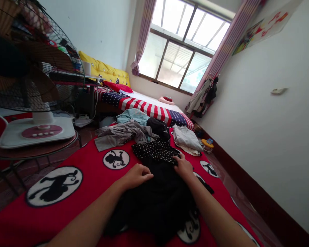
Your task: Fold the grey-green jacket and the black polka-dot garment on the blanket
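A black garment (159,199) with a small white floral pattern on its upper part (157,151) lies spread over the red blanket in front of me. My left hand (138,175) is at its left edge, thumb and fingers curled together on the black cloth; the fingertips are partly hidden. Resting on the right side of the patterned part, my right hand (183,167) has its fingers stretched out and its thumb apart. Just beyond lie a rumpled grey garment (123,133), a light blue one (134,116) and a dark one (158,128).
Folded pale clothes (186,139) lie at the right edge of the red blanket (90,192) with monkey prints. On the left, a fan (38,130) stands on a round stool. Another bed (149,109) is under the window, and a wall (273,130) runs along the right.
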### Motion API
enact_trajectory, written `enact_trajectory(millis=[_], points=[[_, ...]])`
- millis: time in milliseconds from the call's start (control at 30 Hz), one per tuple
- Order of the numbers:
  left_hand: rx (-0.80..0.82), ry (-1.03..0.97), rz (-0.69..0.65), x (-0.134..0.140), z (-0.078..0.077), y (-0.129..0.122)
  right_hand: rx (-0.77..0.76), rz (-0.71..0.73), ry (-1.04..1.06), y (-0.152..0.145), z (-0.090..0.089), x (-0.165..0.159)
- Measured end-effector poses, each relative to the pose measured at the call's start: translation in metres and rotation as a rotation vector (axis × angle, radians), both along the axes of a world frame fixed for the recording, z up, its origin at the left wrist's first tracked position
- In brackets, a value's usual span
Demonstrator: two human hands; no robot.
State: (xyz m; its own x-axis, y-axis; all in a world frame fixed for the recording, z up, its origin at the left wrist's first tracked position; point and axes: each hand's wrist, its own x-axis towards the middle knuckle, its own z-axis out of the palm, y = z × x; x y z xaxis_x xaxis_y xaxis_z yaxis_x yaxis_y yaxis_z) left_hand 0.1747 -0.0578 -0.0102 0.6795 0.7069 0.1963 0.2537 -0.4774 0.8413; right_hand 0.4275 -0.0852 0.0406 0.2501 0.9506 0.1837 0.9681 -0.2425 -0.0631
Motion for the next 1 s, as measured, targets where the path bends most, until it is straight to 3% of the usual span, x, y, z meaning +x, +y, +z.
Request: enact_trajectory(millis=[100,200,333,400,433,500,533,600,767,867,1000], points=[[0.116,-0.009,0.045,0.001,-0.002,0.0,-0.096,-0.013,-0.024,0.026,0.017,-0.014],[0.188,-0.011,0.066,0.0,0.0,-0.001,-0.086,0.026,0.032,0.057,0.049,-0.038],[0.269,-0.042,0.054,0.0,0.006,-0.006,-0.018,0.211,0.161,0.078,0.084,-0.103],[0.286,-0.089,0.048,0.0,0.009,-0.008,0.036,0.414,0.301,0.073,0.089,-0.141],[0.288,-0.114,0.052,0.0,0.009,-0.009,0.096,0.636,0.506,0.068,0.088,-0.157],[0.284,-0.153,0.088,0.0,0.007,-0.008,0.152,0.956,0.82,0.057,0.08,-0.174],[0.283,-0.161,0.122,0.0,0.005,-0.006,0.176,1.027,0.918,0.053,0.074,-0.172],[0.286,-0.151,0.202,0.001,0.0,-0.001,0.236,0.933,0.926,0.047,0.059,-0.15],[0.304,-0.059,0.446,0.004,-0.011,0.012,0.389,0.144,0.605,0.037,0.018,-0.027],[0.295,0.044,0.571,0.004,-0.01,0.013,0.411,-0.111,0.577,0.019,-0.006,0.035],[0.259,0.238,0.619,0.0,-0.006,0.013,0.366,-0.285,0.628,-0.004,-0.036,0.071]])
